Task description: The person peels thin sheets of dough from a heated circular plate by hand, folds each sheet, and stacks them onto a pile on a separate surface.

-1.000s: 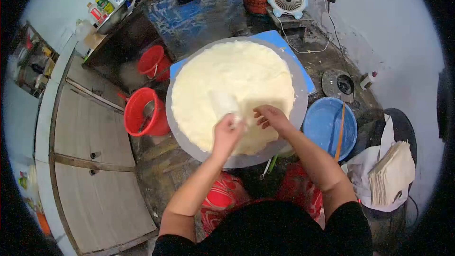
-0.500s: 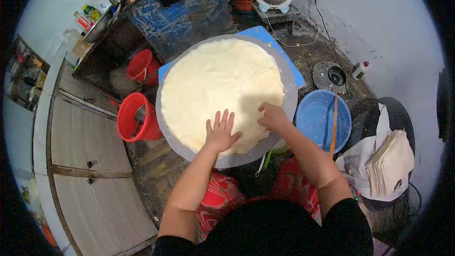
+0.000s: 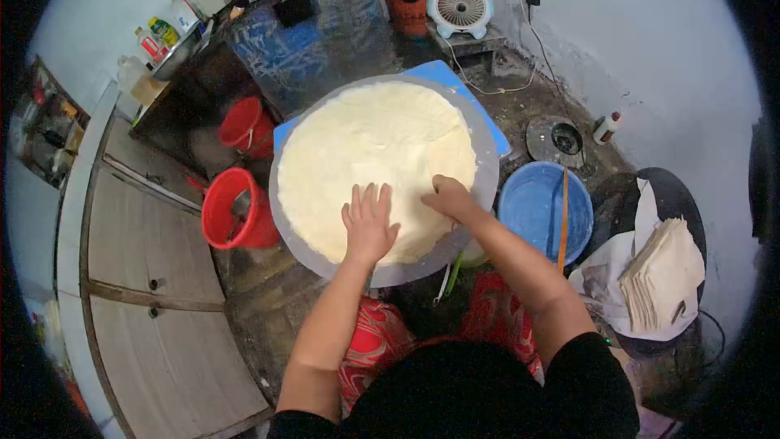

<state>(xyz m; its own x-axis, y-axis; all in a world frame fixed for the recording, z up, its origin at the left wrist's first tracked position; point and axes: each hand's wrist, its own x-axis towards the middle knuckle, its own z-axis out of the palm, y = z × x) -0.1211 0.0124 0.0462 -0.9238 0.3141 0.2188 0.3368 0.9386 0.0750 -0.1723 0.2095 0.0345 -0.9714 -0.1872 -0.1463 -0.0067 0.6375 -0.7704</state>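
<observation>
A wide, pale, thin layer of dough or batter covers most of a round grey plate in front of me. My left hand lies on the layer's near part, open, with fingers spread and pointing away from me. To its right, my right hand is over the near right part of the layer, fingers curled in and pressed together. Whatever those fingers may hold is hidden beneath them. A blue board or stand shows from under the plate.
Two red buckets stand on the left by the cabinets. A blue basin with a long wooden stick across it is on the right. Beyond it, stacked pale sheets lie on cloth. A fan sits at the back.
The camera view has shifted slightly. My right hand has moved a little to the left, its fingers still curled. My left hand stays spread on the layer.
</observation>
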